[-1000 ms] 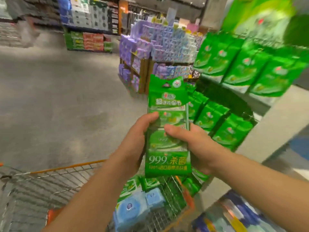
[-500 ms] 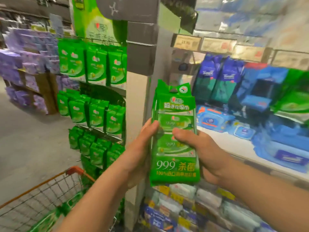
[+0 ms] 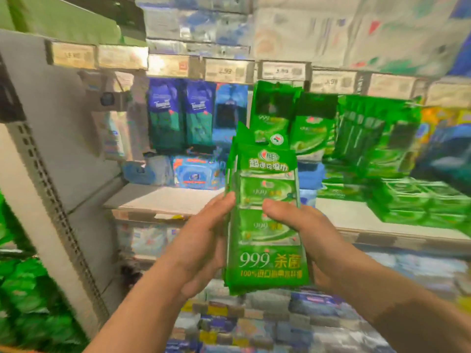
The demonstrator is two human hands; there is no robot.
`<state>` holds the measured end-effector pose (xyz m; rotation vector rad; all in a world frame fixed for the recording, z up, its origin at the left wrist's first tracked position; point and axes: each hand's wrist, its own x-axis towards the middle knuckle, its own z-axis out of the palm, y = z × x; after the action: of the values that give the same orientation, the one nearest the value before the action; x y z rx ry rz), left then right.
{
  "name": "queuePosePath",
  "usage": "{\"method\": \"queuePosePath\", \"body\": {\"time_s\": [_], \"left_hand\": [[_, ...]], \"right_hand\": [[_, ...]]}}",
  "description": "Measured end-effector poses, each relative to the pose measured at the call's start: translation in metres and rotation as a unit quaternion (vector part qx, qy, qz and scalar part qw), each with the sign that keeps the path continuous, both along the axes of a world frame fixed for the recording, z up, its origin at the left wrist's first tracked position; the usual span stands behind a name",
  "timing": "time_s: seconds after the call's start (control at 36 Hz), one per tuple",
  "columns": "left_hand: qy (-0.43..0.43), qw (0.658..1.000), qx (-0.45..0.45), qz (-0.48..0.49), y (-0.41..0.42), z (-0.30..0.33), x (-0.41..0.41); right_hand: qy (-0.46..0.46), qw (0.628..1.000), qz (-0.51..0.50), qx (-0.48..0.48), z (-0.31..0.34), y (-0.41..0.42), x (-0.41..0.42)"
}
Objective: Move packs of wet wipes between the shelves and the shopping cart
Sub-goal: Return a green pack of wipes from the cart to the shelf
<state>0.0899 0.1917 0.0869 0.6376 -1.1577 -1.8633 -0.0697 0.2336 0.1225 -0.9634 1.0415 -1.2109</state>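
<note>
Currently both the left hand (image 3: 204, 240) and right hand (image 3: 311, 240) clamp the tall green plastic wet-wipe pack (image 3: 266, 220) by its edges; the slick film risks slipping before reaching the white shelf (image 3: 163, 200).

green wipes pack (image 3: 267, 225): "999", "100%" | shelf price tag (image 3: 226, 70): "2.99"
</note>
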Motion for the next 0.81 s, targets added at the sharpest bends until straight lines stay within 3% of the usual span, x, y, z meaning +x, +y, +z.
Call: {"method": "queuePosePath", "body": {"time_s": [0.17, 0.36, 0.81], "left_hand": [[0.030, 0.998, 0.022, -0.049, -0.006, 0.008, -0.052], [-0.013, 0.999, 0.010, -0.037, -0.036, 0.004, -0.090], [-0.063, 0.991, -0.120, 0.012, -0.115, 0.008, -0.128]], "right_hand": [[0.010, 0.997, -0.059, -0.038, 0.005, 0.008, -0.048], [0.057, 0.986, -0.145, -0.054, 0.004, -0.002, -0.082], [0.048, 0.955, -0.291, -0.038, 0.016, -0.038, -0.137]]}}
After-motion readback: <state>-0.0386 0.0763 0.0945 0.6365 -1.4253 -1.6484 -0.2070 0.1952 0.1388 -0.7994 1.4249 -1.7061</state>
